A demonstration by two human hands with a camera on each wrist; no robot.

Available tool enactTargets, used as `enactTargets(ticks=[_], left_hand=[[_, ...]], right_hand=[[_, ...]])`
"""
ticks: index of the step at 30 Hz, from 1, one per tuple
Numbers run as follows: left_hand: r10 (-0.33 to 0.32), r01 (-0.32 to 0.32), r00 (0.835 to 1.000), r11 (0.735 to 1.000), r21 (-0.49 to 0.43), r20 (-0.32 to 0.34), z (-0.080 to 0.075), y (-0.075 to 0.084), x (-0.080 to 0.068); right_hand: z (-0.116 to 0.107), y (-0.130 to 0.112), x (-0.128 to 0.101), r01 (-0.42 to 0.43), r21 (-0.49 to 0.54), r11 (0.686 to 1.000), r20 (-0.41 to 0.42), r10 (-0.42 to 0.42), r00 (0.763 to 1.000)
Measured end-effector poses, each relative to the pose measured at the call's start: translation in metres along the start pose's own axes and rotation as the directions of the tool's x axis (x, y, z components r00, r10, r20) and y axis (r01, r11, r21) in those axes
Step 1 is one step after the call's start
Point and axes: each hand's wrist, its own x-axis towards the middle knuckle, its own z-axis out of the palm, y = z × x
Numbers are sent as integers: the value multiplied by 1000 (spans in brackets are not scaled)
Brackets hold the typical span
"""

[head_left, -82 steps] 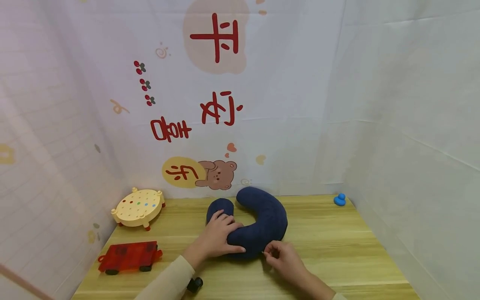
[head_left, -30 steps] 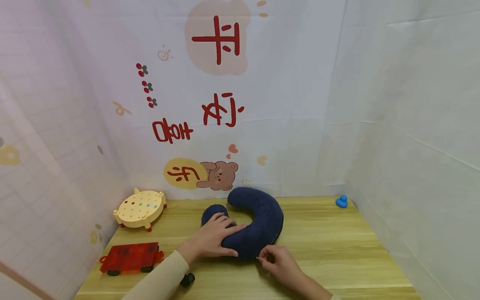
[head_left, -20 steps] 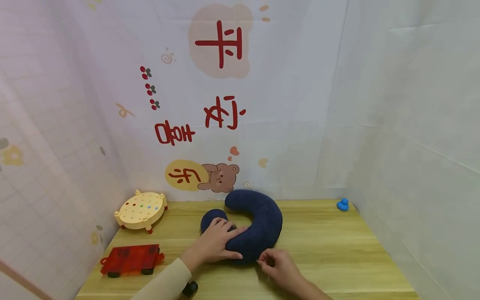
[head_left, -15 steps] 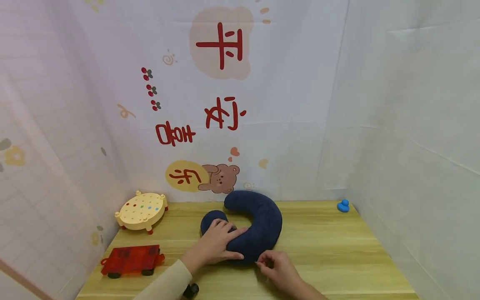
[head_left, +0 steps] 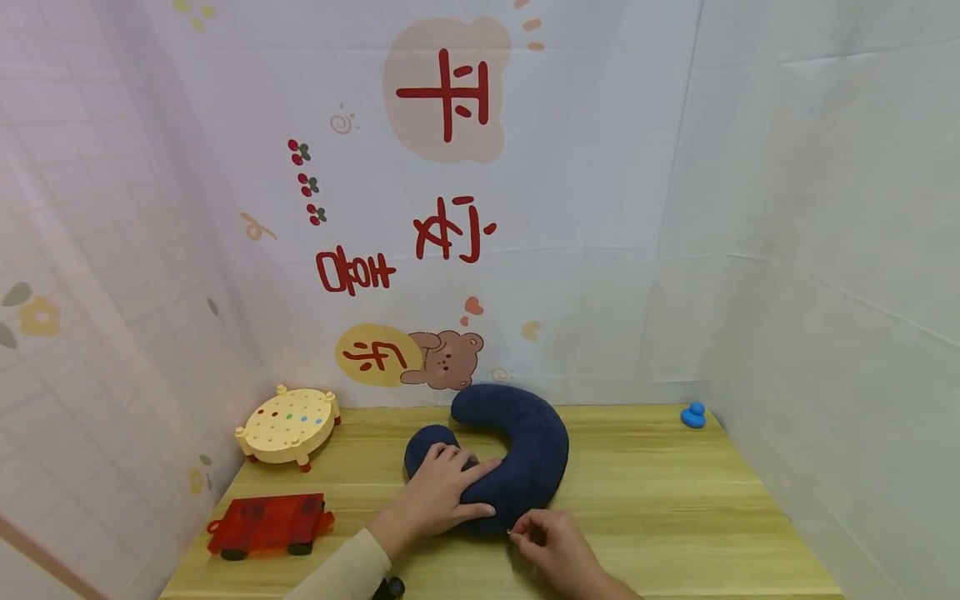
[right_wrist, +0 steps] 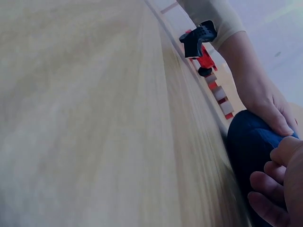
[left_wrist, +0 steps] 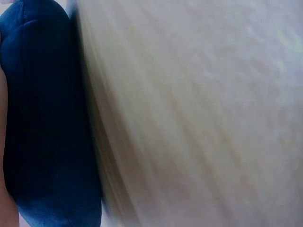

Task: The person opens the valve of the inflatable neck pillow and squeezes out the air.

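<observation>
The navy pillow is a U-shaped neck one, lying flat on the bench about mid-width, with its open side facing left and its curve bulging right. The left hand lies on top of the near arm of the U, fingers spread fairly straight over the fabric, so that grip is loose and pressing down rather than clutching. The right hand sits just at the near edge of the pillow, thumb and forefinger pinched together on something tiny and silvery there. It looks like a zip pull, but it's too small to be sure. The right wrist view shows the curled fingers right up against the blue fabric, and the left wrist view is mostly blur plus a slab of blue. As for room, the right half of the bench is bare wood out to the white cloth wall, with only a little blue duck in the far right corner. The left side is tighter, with a yellow round toy near the back and a red car at the front left, both well apart from the pillow. The back wall cloth hangs close behind the pillow's far arm.
</observation>
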Motion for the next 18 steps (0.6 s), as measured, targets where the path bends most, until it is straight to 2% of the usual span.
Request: enactTargets(ticks=[12, 18], left_hand=[[-38, 39, 998, 999, -22, 56, -5, 3, 1], [-79, 82, 994, 996, -35, 77, -4, 6, 1]], right_hand=[[1, -6, 3, -91, 12, 996, 41, 90, 995], [1, -5, 3, -96, -8, 995, 37, 97, 995]])
